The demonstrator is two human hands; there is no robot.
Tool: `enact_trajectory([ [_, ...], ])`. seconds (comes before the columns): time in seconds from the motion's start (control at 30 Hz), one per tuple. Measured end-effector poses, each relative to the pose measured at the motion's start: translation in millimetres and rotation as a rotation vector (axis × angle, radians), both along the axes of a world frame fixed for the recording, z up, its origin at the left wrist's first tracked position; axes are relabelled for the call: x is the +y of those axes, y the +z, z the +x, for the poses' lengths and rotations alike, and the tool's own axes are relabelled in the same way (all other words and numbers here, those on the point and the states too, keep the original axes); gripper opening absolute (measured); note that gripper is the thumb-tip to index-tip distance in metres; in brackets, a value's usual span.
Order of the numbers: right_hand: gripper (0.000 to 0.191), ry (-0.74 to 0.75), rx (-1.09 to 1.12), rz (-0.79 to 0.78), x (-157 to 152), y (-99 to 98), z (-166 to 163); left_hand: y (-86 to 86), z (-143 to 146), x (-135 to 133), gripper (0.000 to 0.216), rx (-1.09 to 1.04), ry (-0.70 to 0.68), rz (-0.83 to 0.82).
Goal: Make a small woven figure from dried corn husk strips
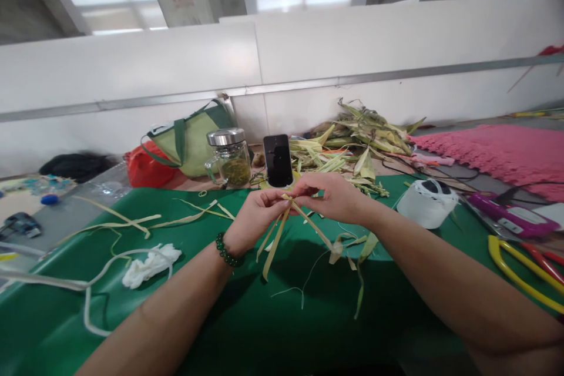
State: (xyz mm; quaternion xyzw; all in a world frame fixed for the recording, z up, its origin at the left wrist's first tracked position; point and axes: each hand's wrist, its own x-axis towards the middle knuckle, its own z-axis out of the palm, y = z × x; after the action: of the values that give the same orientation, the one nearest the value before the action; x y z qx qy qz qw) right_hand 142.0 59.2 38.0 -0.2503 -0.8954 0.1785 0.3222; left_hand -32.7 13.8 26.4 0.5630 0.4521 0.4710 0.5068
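Note:
Both hands meet above the green table cover point(247, 317), pinching pale dried leaf strips point(277, 235) that hang down in a crossed bundle. My left hand point(255, 214), with a dark green bead bracelet point(227, 251) at the wrist, is closed on the strips from the left. My right hand point(328, 197) is closed on the same strips from the right, fingertips touching the upper ends. Loose strip pieces point(352, 247) lie on the cover just below the hands.
Behind the hands stand a black phone point(277, 160) and a glass jar point(229, 157). A heap of corn husks point(352, 141) lies at the back right, with a white round object point(426, 202) near it. Yellow-handled and red tools point(524, 264) lie at right. White cloth point(150, 264) lies at left.

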Motion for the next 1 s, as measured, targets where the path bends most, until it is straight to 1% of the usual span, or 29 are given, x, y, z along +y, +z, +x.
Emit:
enact_trajectory([
  [0.07,0.011,-0.009,0.001,0.005,0,-0.7,-1,0.2,1,-1,0.022,0.038,0.006,0.028],
  [0.13,0.013,-0.054,-0.006,0.002,0,-1.5,-2,-0.5,3,-1,0.022,0.059,-0.012,0.053],
  [0.2,0.014,-0.088,-0.025,-0.003,0,-2.2,-4,-1.7,5,-1,0.024,0.057,-0.016,0.067],
  [0.27,0.014,-0.091,-0.045,-0.011,0,-2.6,-5,-3.2,5,-1,0.025,0.046,-0.005,0.065],
  [0.4,0.019,-0.072,-0.064,-0.031,1,-2.9,-6,-5.7,5,0,0.023,0.021,-0.004,0.055],
  [0.5,0.023,-0.032,-0.058,-0.062,2,-3.5,-5,-8.1,5,1,0.022,-0.019,-0.016,0.038],
  [0.67,0.026,0.033,-0.037,-0.192,8,-5.2,-4,-10.7,6,2,0.024,-0.101,-0.02,-0.005],
  [0.73,0.026,0.052,-0.029,-0.221,9,-5.8,-4,-9.8,6,2,0.024,-0.113,-0.028,-0.028],
  [0.8,0.025,0.066,-0.022,-0.209,10,-6.3,-4,-8.0,5,2,0.026,-0.112,-0.04,-0.056],
  [0.87,0.024,0.047,-0.027,-0.174,8,-6.9,-6,-6.3,4,2,0.028,-0.109,-0.046,-0.08],
  [1.0,0.019,-0.079,-0.049,-0.074,4,-8.8,-11,-5.8,2,4,0.024,-0.098,-0.036,-0.094],
])
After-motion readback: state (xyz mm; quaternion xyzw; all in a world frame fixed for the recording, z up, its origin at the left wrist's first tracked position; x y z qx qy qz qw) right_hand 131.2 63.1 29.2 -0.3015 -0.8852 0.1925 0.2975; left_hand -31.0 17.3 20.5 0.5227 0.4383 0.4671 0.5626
